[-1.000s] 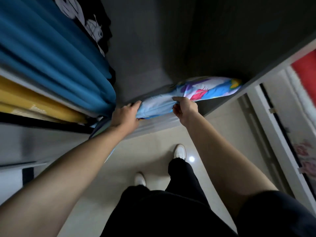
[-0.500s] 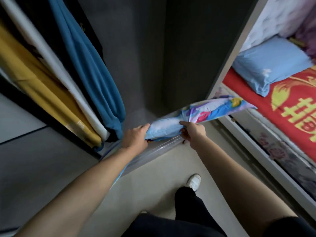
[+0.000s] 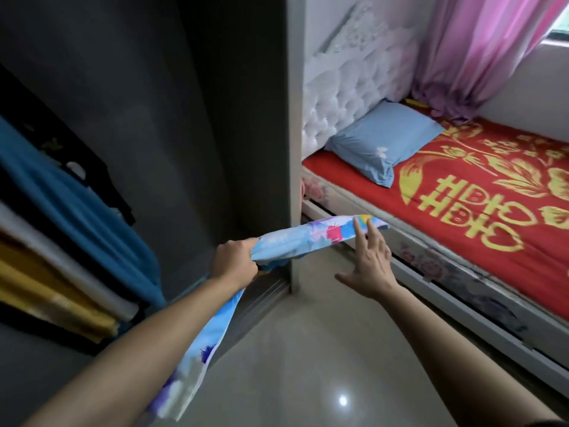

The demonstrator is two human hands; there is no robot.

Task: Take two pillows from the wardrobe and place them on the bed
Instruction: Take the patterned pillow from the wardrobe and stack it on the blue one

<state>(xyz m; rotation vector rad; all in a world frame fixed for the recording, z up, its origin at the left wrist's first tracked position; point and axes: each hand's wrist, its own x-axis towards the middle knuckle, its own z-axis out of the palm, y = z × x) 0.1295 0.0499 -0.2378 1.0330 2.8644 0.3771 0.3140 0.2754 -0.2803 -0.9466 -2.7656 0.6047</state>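
Blue cloth with pink and yellow patches covers the flat pillow (image 3: 295,241), which hangs in the air between both hands, in front of the open wardrobe (image 3: 184,118). The left hand (image 3: 234,261) squeezes one end in a tight fist. The right hand (image 3: 368,263) is spread wide, with fingertips touching the far end. Left of the left hand, folded blue, white and yellow cloths (image 3: 61,257) sit inside the wardrobe. Past the right hand, a light blue pillow (image 3: 385,140) lies on the red bed (image 3: 462,211).
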